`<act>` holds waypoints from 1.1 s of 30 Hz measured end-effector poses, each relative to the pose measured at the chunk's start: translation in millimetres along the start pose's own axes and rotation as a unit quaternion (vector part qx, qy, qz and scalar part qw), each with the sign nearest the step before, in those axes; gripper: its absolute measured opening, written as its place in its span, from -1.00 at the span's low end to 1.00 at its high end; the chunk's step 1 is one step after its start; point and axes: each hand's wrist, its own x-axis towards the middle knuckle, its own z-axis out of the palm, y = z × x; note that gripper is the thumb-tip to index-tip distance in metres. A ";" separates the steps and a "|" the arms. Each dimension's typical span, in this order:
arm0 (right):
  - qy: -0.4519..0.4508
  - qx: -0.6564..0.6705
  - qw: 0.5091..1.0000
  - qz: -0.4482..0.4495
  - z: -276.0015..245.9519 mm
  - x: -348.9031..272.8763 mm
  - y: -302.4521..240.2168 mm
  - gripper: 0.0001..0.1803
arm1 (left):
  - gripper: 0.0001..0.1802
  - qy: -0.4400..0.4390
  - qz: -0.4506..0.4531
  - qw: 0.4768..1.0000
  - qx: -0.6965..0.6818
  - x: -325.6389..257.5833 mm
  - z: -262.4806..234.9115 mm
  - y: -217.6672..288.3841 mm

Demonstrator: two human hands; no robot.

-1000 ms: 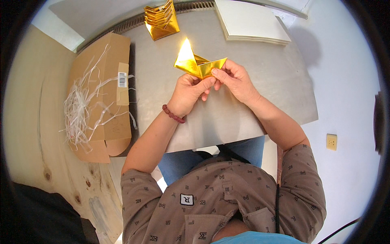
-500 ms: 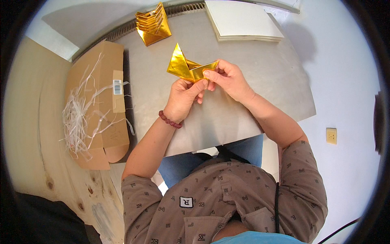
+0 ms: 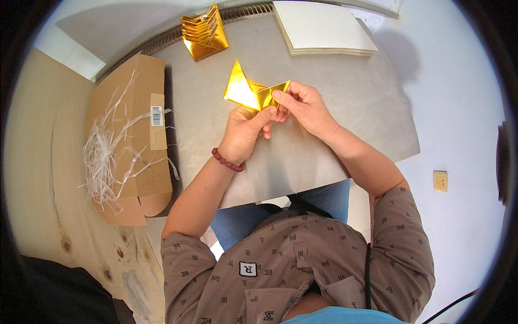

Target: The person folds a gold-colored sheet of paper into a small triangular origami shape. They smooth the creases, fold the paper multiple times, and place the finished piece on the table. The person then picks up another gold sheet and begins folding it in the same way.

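Between my two hands, above the table, is a folded piece of shiny gold paper with a tall pointed flap on its left and a smaller point on its right. My left hand pinches its lower edge, the thumb lying near the middle. My right hand grips the right-hand point between thumb and fingers. Some fingertips are hidden behind the paper. Beyond my hands, toward the far left, stands a nested stack of folded gold paper pieces.
A thick stack of white paper sheets lies at the table's far right. Left of the grey table is a cardboard box with loose white plastic strips on it. The wall is at the right.
The gold paper has tilted slightly, and its left flap now reflects more light. My hands keep nearly the same place and hold.
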 end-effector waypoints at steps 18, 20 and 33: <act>0.073 -0.061 0.995 -0.027 4.2 -1.0 -1.3 -0.72 | -0.89 0.022 -0.001 1.000 0.007 -3.1 4.6 -1.4; 0.073 -0.050 0.996 -0.026 3.4 -1.0 0.3 -0.71 | -0.90 0.022 -0.001 1.000 0.004 -3.7 3.7 -1.9; 0.059 -0.003 0.997 -0.042 0.4 -1.0 3.9 -0.67 | -0.92 0.013 -0.021 0.999 -0.038 -4.6 1.8 -0.6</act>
